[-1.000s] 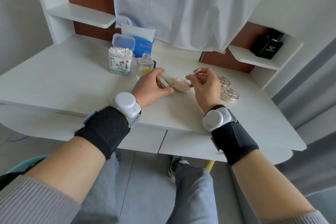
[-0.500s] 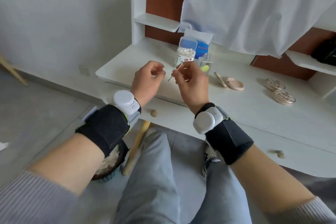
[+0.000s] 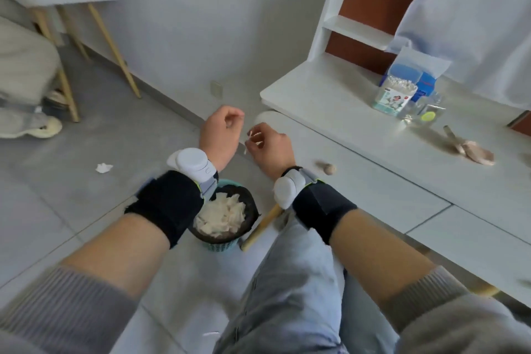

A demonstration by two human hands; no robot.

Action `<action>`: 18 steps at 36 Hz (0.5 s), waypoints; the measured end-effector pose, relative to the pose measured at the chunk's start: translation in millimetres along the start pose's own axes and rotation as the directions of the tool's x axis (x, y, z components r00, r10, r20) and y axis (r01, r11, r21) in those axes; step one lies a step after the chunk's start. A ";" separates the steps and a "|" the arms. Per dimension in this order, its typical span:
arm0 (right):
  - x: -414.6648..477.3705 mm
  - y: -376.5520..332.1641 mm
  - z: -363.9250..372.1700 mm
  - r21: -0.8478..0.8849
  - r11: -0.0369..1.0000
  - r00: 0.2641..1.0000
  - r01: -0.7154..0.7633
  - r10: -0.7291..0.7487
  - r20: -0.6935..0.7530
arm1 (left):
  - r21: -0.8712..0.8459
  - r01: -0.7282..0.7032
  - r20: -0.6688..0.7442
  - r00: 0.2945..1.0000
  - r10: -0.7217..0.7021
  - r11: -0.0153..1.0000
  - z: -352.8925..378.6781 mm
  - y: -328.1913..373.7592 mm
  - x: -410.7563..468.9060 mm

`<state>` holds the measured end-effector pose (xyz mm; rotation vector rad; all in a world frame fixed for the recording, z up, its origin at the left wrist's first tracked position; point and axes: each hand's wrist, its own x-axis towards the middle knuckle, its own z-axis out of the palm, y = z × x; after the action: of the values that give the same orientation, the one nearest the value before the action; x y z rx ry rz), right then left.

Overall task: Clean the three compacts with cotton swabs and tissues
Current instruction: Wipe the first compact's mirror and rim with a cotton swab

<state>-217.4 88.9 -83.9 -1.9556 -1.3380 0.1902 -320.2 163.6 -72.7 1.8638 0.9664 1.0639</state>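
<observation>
Right hand (image 3: 268,146) is pinching a thin white cotton swab (image 3: 249,141) between thumb and fingertips, the stick tilted, one tip poking up past the knuckles. Just beside it the left hand (image 3: 219,135) hangs loosely curled, fingers bent in toward the palm, and I cannot tell whether it grips anything; the two hands are near each other but apart. Directly below the wrists stands a small teal mesh bin with a dark liner (image 3: 224,215), heaped with crumpled white tissues. Off to the right of the grip, on the white desk (image 3: 330,100), an open beige compact (image 3: 468,149) lies well apart from the swab, lid tipped up. Beyond it, farther back, a clear tub of cotton swabs (image 3: 393,98) stands in front of a blue tissue pack (image 3: 422,77), with a small glass bottle (image 3: 425,112) just beside them. A scrap of white tissue (image 3: 103,167) lies on the grey floor, off to the left.
</observation>
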 end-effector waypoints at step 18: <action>14.0 14.4 -102.1 -0.104 0.978 0.917 0.179 -0.204 -0.343 | -0.043 -0.147 0.019 0.989 0.148 0.988 54.0 78.5 -1.9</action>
<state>-149.1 48.2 -16.8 -1.7950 -1.2964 -0.2950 -253.8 115.9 -23.7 1.9324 0.7973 1.1398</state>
